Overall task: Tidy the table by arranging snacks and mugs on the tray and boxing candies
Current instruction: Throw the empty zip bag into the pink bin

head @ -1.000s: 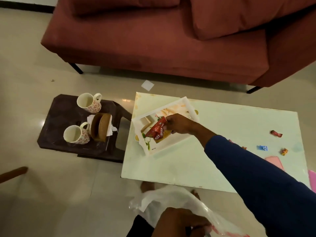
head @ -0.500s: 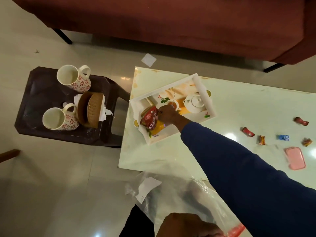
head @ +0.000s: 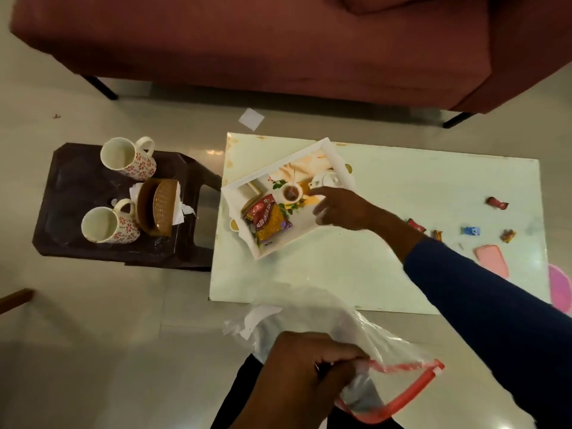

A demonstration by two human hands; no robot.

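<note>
White tray [head: 335,157] sits askew on the left part of the pale table [head: 418,187]. One snack packet [head: 267,219], red at top and yellow below, lies flat inside the tray toward its left end. Right hand [head: 342,209] hovers over the tray's right half, fingers loosely spread, holding nothing; the packet lies apart from it, to its left. Left hand [head: 301,376] is low in view, fingers curled round the mouth of a clear plastic bag [head: 325,320] with a red zip edge. Two floral mugs, far one [head: 128,157] and near one [head: 108,222], lie tilted on the dark stool [head: 68,181] left of the table, a brown napkin holder [head: 158,205] between them. Wrapped candies are scattered on the table's right side: red [head: 496,202], blue [head: 470,231], orange [head: 508,235]. Pink lid [head: 492,260] lies near them.
</note>
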